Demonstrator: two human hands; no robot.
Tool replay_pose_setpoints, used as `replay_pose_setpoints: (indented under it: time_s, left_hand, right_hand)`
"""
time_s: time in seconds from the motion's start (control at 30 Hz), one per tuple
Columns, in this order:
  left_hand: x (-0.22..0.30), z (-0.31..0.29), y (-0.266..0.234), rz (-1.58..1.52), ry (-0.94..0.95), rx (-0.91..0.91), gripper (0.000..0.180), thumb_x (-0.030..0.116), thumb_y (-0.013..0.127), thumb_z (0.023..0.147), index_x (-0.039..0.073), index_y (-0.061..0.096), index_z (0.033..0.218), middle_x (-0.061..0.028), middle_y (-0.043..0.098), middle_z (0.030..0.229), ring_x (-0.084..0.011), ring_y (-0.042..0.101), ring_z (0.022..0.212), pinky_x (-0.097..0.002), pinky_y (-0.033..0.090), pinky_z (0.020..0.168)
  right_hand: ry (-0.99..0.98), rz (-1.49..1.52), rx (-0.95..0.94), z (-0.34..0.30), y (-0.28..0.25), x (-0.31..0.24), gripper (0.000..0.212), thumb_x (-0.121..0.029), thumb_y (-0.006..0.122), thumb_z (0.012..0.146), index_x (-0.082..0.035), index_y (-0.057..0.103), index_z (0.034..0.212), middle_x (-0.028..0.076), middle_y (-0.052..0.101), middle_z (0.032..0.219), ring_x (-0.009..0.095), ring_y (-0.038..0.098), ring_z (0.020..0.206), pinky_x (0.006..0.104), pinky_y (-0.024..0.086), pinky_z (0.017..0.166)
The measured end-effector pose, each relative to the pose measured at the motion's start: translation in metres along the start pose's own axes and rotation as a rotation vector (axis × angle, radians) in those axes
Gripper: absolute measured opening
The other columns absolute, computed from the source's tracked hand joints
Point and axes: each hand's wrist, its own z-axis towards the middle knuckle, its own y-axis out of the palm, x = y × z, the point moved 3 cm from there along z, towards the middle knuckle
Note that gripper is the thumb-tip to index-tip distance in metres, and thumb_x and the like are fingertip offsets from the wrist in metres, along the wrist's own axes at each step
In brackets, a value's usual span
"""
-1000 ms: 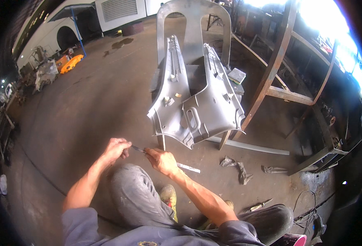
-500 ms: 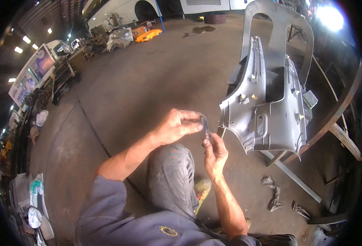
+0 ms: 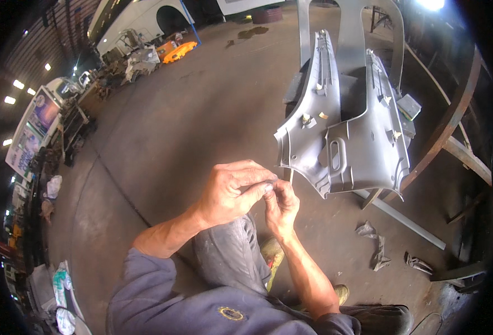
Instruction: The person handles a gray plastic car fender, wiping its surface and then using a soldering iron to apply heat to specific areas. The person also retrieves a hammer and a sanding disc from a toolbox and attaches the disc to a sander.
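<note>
My left hand [image 3: 228,188] and my right hand [image 3: 282,207] meet in front of my raised knee [image 3: 221,245], with fingertips pinched together. Between them is a small dark strip [image 3: 269,182], mostly covered by the fingers; its exact kind does not show. Just beyond my right hand, two grey molded plastic trim panels [image 3: 363,162] lean on a grey plastic chair [image 3: 351,39], with their ribbed inner sides and pale clips facing me. Neither hand touches the panels.
A rusty curved metal frame [image 3: 450,131] stands right of the chair. On the floor lie a flat metal bar [image 3: 408,222], a crumpled grey strip [image 3: 379,251] and pliers-like tools [image 3: 418,263]. Farther off are an orange plastic piece [image 3: 179,52] and a white bus [image 3: 137,22].
My hands have drawn together over the dark strip, which stood out between them before and is now mostly hidden. The view has shifted, so the chair and panels appear farther left.
</note>
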Motion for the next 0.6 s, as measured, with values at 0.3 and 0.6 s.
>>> replay_pose_setpoints:
  time_s: [0.3, 0.6]
  left_hand:
    - [-0.017, -0.003, 0.007, 0.199, -0.064, -0.106, 0.021, -0.008, 0.065, 0.071, -0.001, 0.069, 0.09, -0.0155, 0.069, 0.086, -0.0242, 0.068, 0.079, -0.0312, 0.054, 0.069]
    - [-0.045, 0.001, 0.02, 0.032, -0.006, -0.043, 0.012, -0.002, 0.054, 0.082, -0.003, 0.057, 0.093, -0.0182, 0.06, 0.085, -0.0288, 0.059, 0.077, -0.0398, 0.051, 0.07]
  right_hand:
    - [0.02, -0.09, -0.068, 0.002, 0.001, 0.025, 0.013, -0.013, 0.069, 0.085, -0.004, 0.068, 0.094, 0.014, 0.068, 0.094, 0.03, 0.067, 0.086, 0.0384, 0.056, 0.075]
    - [0.099, -0.042, -0.165, -0.017, -0.017, 0.041, 0.019, -0.022, 0.063, 0.089, -0.004, 0.067, 0.095, 0.009, 0.064, 0.095, 0.029, 0.063, 0.087, 0.0403, 0.053, 0.072]
